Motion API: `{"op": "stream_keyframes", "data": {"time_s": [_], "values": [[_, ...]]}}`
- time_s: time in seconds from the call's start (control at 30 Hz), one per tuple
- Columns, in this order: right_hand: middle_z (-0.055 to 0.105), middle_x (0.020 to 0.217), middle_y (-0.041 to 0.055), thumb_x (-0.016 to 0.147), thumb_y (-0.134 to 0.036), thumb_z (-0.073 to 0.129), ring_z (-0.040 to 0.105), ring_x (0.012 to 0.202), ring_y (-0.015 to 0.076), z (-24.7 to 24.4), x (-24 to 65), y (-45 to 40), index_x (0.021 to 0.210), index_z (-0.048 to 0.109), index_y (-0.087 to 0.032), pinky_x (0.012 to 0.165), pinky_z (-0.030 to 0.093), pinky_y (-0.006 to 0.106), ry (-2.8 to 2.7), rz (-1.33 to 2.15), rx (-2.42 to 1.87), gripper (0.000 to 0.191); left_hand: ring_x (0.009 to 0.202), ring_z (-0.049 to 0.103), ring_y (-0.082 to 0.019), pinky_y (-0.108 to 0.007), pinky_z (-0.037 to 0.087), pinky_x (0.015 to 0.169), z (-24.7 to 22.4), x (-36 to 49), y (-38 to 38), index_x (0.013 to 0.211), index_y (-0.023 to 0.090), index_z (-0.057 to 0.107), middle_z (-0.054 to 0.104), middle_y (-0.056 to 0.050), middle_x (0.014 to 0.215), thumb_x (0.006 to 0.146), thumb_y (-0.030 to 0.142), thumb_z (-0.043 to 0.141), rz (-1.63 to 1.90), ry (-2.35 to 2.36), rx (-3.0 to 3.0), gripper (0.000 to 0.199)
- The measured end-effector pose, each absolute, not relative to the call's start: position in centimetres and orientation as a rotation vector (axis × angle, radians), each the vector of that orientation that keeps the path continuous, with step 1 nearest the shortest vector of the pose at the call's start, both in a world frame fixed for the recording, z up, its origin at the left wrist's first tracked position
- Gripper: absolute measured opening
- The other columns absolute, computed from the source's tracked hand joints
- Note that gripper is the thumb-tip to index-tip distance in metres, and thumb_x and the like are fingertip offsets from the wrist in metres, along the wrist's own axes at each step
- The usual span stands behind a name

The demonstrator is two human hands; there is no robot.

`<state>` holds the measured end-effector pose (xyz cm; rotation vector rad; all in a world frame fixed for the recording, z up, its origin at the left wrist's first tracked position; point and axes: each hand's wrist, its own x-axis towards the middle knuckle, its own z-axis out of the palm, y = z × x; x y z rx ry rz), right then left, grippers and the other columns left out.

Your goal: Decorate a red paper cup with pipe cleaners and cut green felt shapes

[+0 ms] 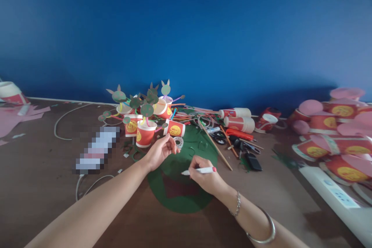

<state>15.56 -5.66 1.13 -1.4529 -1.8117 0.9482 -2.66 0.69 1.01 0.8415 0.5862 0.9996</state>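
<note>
A white marker (203, 170) with a red end is gripped in my right hand (200, 172), its tip pointing left over the dark green round sheet (186, 203). My left hand (162, 150) hovers at the sheet's left side, fingers loosely curled and partly apart, with nothing visible in them. Just beyond its fingertips are a roll of tape (179, 142) and a tilted red paper cup (174, 128). Left of that cup stand several red-and-white cups (145, 136) bearing green, eared paper heads (147, 109) and paddle-like limbs. A dark reddish patch (177, 188) shows on the sheet.
A pixelated phone-like device (99, 149) with a cable lies left. Sticks (217, 147), black scissors (219, 136), an orange-red tool (240, 134) and stacked cups (240, 124) crowd the back right. Pink-topped cups (322, 122) and a white power strip (334, 192) are at far right.
</note>
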Motion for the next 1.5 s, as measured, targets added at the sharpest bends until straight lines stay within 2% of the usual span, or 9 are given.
{"op": "stream_keyframes", "data": {"time_s": [0.33, 1.5], "values": [[0.059, 0.054, -0.0015, 0.068, -0.012, 0.05, 0.048, 0.05, 0.0094, 1.41, 15.47, -5.93, 0.057, 0.052, -0.017, 0.045, 0.033, 0.018, -1.853, 1.036, -1.434, 0.012, 0.067, 0.06, -0.018, -0.034, 0.043, 0.081, 0.93, -2.66, 0.74, 0.064, 0.014, 0.057, 0.057, -0.003, 0.055, 0.084, 0.04, 0.051, 1.005, 0.58, 0.843, 0.033], [0.057, 0.054, -0.0004, 0.069, -0.013, 0.048, 0.051, 0.053, 0.0115, 1.08, 15.53, -5.62, 0.057, 0.049, -0.018, 0.05, 0.035, 0.02, -1.822, 0.945, -1.458, 0.013, 0.067, 0.058, -0.018, -0.033, 0.042, 0.081, 0.92, -2.64, 0.76, 0.063, 0.014, 0.057, 0.057, -0.003, 0.055, 0.085, 0.039, 0.05, 1.001, 0.582, 0.841, 0.034]]}}
